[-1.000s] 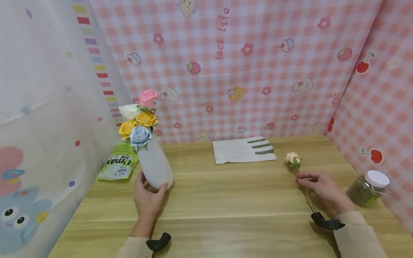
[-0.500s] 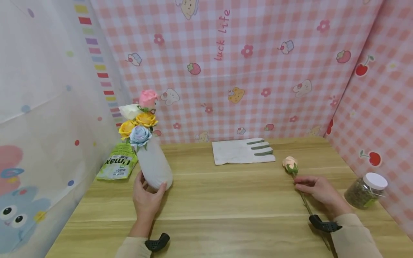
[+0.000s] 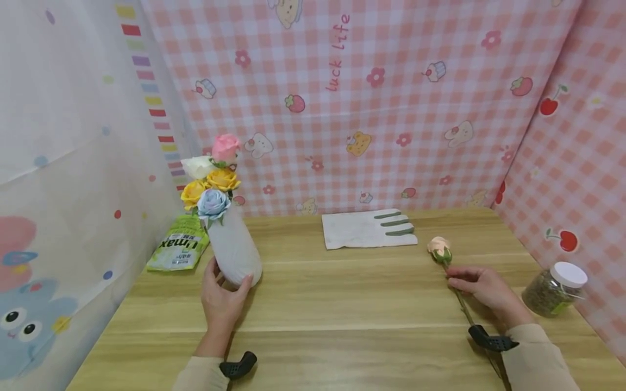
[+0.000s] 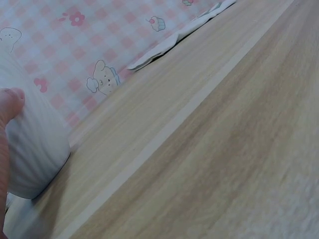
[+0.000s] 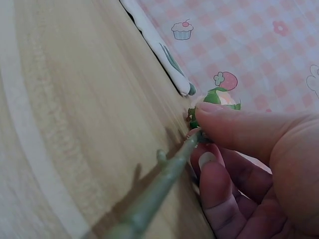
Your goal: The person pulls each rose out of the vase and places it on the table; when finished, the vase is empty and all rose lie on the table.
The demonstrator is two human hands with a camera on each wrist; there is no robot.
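Observation:
In the head view, my left hand (image 3: 222, 301) grips the lower part of a white vase (image 3: 233, 247), fingers on its left side and thumb on its front. Pink, white, yellow and blue artificial roses (image 3: 213, 204) stand in the vase's mouth; their stems are hidden inside. The left wrist view shows the vase's base (image 4: 35, 149) and part of my thumb. Over on the right, my right hand (image 3: 484, 288) pinches a peach rose (image 3: 439, 248) by its stem just under the bloom. In the right wrist view, its green stem (image 5: 162, 184) runs toward the camera between thumb and fingertips.
A white glove (image 3: 364, 229) with green between its fingers lies flat near the back of the wooden table (image 3: 332, 304). Beside my right hand stands a jar (image 3: 555, 293) with a white lid. A green packet (image 3: 180, 247) lies behind the vase, against the left curtain.
Early in this second, my right hand shifted slightly left and down with the peach rose. Over the last half second both hands and the vase look nearly still.

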